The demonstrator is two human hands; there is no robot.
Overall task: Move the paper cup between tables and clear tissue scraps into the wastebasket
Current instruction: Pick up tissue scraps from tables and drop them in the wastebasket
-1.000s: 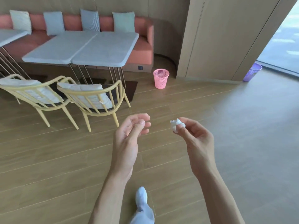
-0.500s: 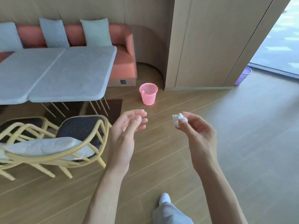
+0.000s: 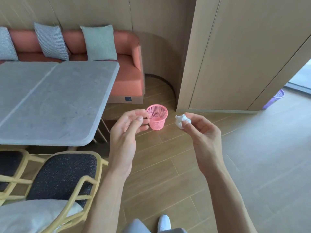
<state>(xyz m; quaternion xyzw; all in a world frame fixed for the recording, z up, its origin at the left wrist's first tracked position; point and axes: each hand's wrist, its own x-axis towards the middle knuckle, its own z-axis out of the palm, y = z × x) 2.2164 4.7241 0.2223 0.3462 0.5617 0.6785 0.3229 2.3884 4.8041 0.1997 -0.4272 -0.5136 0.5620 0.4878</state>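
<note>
- Head view: the right hand [image 3: 202, 132] pinches a crumpled white tissue scrap [image 3: 182, 121] between thumb and fingertips, held in the air.
- Left hand [image 3: 125, 130] is empty, fingers loosely curled, thumb near the forefinger.
- Pink mesh wastebasket [image 3: 157, 117] stands upright on the wood floor [image 3: 168, 174], seen between the two hands.
- Grey table [image 3: 50, 101] sits to the left, with a yellow chair [image 3: 67, 182] before it and a coral sofa [image 3: 127, 78] behind.
</note>
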